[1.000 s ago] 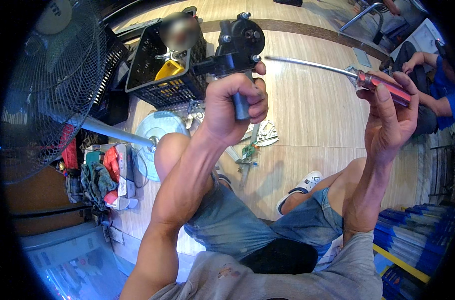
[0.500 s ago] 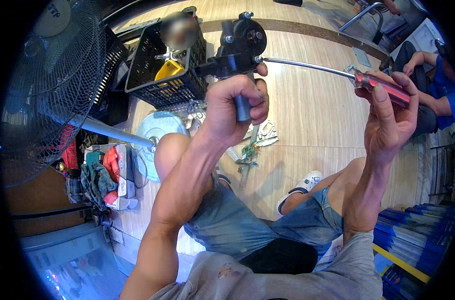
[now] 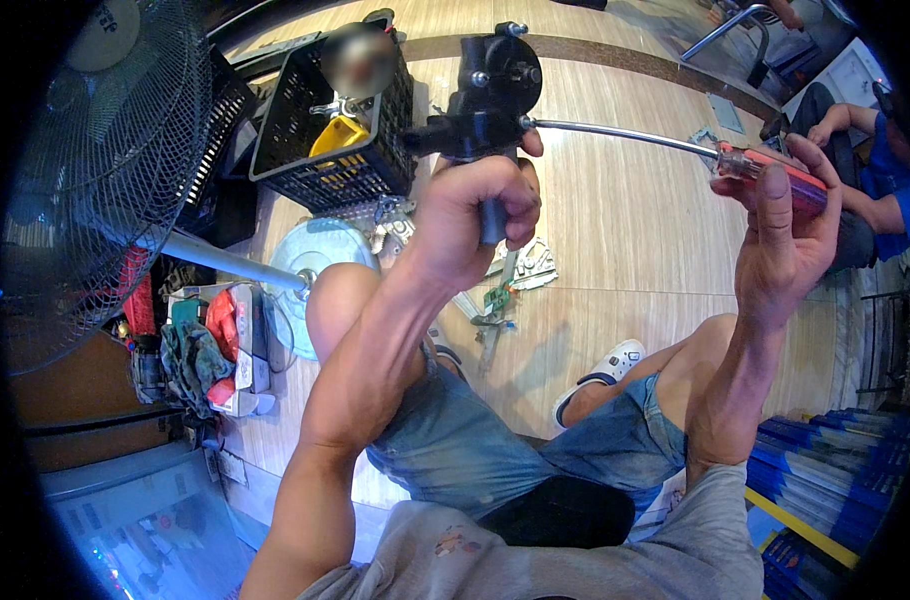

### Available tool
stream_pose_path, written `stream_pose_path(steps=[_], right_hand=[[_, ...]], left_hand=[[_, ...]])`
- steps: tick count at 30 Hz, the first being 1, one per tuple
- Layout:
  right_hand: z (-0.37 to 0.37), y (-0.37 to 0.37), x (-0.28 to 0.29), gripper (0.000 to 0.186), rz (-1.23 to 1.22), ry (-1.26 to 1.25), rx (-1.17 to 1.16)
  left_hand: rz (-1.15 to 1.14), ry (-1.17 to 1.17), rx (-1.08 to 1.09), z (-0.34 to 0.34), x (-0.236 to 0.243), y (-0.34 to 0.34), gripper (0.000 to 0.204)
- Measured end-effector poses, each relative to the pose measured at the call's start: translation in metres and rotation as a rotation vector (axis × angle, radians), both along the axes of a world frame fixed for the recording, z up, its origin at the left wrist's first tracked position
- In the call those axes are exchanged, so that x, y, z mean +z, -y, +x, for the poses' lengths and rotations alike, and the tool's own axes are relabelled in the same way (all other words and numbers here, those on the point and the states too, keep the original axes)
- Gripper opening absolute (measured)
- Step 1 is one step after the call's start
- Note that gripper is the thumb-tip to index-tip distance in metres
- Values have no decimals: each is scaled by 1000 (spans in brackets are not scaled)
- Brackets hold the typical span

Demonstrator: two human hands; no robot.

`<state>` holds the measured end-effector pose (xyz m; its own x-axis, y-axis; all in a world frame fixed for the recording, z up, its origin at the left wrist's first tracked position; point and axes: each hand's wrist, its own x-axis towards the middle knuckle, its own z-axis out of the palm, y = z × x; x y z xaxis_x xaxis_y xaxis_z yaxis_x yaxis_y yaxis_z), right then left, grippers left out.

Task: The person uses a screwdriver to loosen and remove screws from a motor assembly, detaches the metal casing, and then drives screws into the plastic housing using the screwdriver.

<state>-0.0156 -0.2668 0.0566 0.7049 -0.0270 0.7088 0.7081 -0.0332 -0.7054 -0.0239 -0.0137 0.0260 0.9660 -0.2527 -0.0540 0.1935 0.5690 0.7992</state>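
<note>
My left hand [image 3: 475, 200] is wrapped round the cylindrical body of a black geared motor [image 3: 500, 85] and holds it up above the floor. Small bright screws stick out of its rounded housing. Across from it, my right hand [image 3: 783, 225] grips the clear and red handle of a screwdriver [image 3: 625, 133], thumb and fingers on either side. The long steel shaft runs left, and its tip meets the screw [image 3: 527, 122] at the motor's lower right edge. My left fingertips are partly hidden behind the motor.
Black crates [image 3: 325, 185] stand at the far left, one with a yellow item [image 3: 340, 137] inside. A fan [image 3: 115, 190] rises on the left from its pale blue base [image 3: 325, 250]. Metal parts [image 3: 525, 268] lie on the floor before me. Another person [image 3: 890, 170] sits at right.
The motor, both hands and the screwdriver have shifted slightly right. The screwdriver handle has turned a little in my right fingers; its tip stays at the same screw.
</note>
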Motion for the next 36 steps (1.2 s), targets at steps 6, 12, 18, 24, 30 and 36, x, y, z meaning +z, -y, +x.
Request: stream_pose_path(steps=[6,12,18,24,30,36], right_hand=[[-3,-16,10,44,169,39,83],[-3,13,-2,42,-25,-82,28],[-4,-14,10,39,235,-41,188],[-2,13,-1,43,-42,-126,-20],[0,-5,8,38,168,-50,212],[1,9,-2,40,60,-146,57]], left_hand=[[-13,20,-8,2,-4,3,33],[-17,-3,-3,3,-7,4,33],[-4,6,24,3,-7,4,33],[20,-13,17,2,-5,5,32],[13,-3,31,2,-6,5,31],[17,-18,32,0,-5,4,31]])
